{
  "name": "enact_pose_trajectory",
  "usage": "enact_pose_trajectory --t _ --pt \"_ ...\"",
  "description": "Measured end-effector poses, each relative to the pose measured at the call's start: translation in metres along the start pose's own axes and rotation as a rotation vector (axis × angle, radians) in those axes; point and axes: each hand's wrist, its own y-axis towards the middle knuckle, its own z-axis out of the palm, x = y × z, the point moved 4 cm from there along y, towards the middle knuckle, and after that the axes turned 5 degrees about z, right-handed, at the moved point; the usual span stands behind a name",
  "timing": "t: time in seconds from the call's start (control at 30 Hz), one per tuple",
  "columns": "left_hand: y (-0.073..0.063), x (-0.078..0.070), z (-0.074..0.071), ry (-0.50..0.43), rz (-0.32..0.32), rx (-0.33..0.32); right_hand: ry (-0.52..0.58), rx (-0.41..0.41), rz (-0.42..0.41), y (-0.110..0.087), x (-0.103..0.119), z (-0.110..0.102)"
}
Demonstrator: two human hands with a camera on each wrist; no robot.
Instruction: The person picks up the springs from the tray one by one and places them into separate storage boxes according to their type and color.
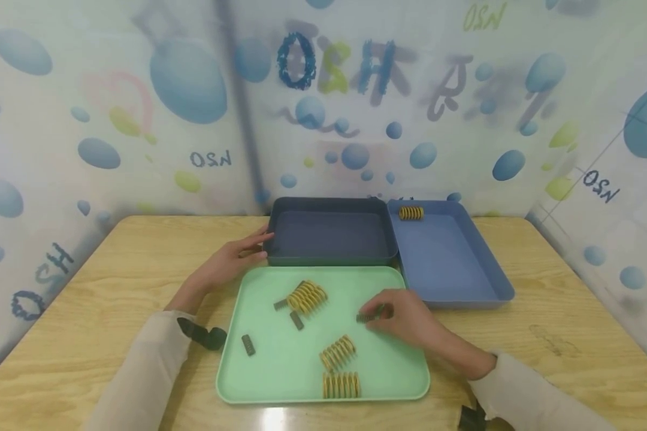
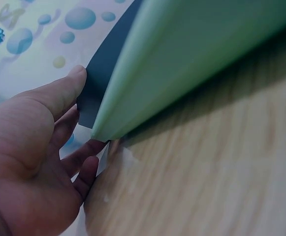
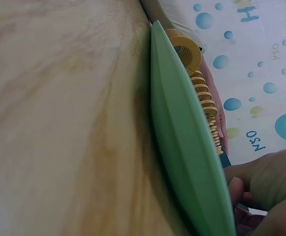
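My right hand [image 1: 404, 317] pinches a small dark coil spring [image 1: 364, 318] over the right part of the green tray [image 1: 280, 383]. In the right wrist view that spring is hidden behind the hand [image 3: 275, 187]. My left hand [image 1: 229, 260] rests at the left edge of the dark blue tray [image 1: 331, 261], its fingers fairly straight against the rim. On the green tray, larger gold springs lie grouped [image 1: 307, 296] near the back, with a gold spring [image 1: 338, 353] and another gold spring [image 1: 341, 385] near the front. Small dark springs [image 1: 248, 345] lie at the left and beside the group.
A lighter blue tray [image 1: 458, 263] stands at the back right, touching the dark tray, with one gold spring [image 1: 411, 213] in its far left corner. All three trays sit on a wooden table [image 1: 539, 347] with patterned curtains behind.
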Motion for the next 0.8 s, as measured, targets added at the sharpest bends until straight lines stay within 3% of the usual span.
enact_pose_trajectory --t 0.23,0.5,0.8 --pt "-0.001 -0.003 0.002 0.001 -0.021 0.002 0.003 0.025 -0.023 -0.001 0.002 -0.001" --pt "-0.002 -0.035 -0.001 -0.006 -0.011 0.007 0.014 0.043 -0.007 -0.001 0.002 -0.004" --pt "-0.004 -0.038 -0.002 0.0 -0.018 -0.022 0.037 0.045 0.032 0.0 0.002 -0.008"
